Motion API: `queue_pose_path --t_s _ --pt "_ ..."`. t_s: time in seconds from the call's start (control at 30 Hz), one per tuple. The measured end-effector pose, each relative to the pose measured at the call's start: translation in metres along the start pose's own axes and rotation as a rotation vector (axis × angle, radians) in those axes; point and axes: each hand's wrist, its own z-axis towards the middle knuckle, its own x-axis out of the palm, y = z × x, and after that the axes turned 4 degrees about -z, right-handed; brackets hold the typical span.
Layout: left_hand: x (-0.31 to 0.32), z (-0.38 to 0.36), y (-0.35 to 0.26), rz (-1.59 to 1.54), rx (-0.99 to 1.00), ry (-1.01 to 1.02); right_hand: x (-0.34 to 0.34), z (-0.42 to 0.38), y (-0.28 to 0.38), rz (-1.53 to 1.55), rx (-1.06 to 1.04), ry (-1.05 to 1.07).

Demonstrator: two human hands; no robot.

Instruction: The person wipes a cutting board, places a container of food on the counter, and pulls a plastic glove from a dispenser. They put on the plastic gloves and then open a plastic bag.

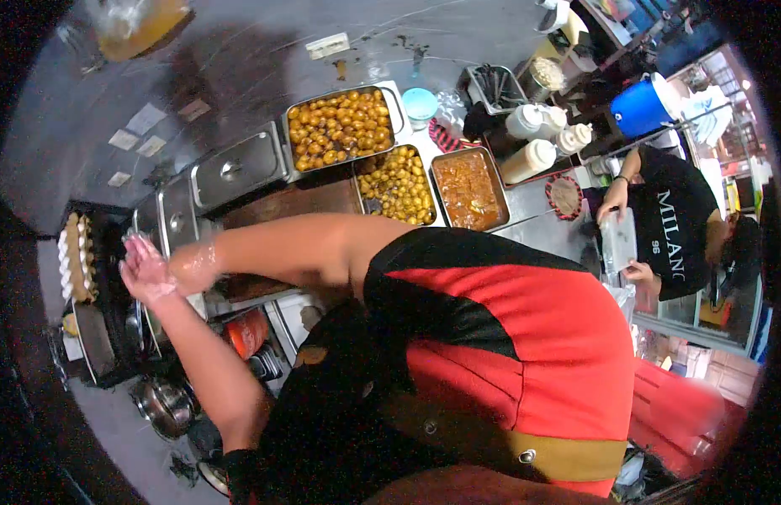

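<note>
Reaching out over the counter, both hands meet in front of the wearer: one hand (145, 268), seemingly the left and wearing a thin clear glove, has its fingers straight and close together, pointing up, while the other hand (193, 265), seemingly the right, is bunched against that palm, wrapped in clear plastic; whether its fingers pinch anything I cannot tell. Just beyond the hands stand two steel lids (239, 168) over covered pans. Further right sit a tray of round brown balls (340, 126), a second tray of yellow balls (397, 185) and a pan of orange sauce (468, 189). White squeeze bottles (529, 158) stand near a person in a black shirt (676, 227)
</note>
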Motion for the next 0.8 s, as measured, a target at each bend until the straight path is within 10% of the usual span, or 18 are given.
queue_pose_path --t_s 0.07,0.2,0.23,0.3,0.43,0.5,0.8 --pt "-0.017 -0.019 -0.009 -0.069 -0.171 0.374 -0.024 -0.037 0.008 0.043 0.108 0.111" --pt "-0.065 -0.068 -0.039 0.251 -0.197 0.134 -0.109 -0.17 -0.018 0.095 0.347 0.312" --pt "-0.115 -0.062 -0.051 0.192 -0.236 0.064 -0.123 -0.227 -0.067 -0.166 -0.163 0.201" --pt "-0.166 -0.105 -0.077 0.431 -0.393 -0.09 -0.208 -0.322 -0.026 0.402 1.111 -0.091" --pt "-0.238 -0.188 -0.093 0.29 -0.838 0.004 -0.311 -0.474 -0.099 -1.094 1.3 0.37" --pt "-0.272 -0.208 -0.101 0.23 -0.987 -0.015 -0.327 -0.485 -0.119 -0.722 1.838 -0.353" --pt "-0.262 -0.251 -0.13 0.665 -0.915 -0.318 -0.315 -0.541 -0.214 -0.674 1.99 -0.339"
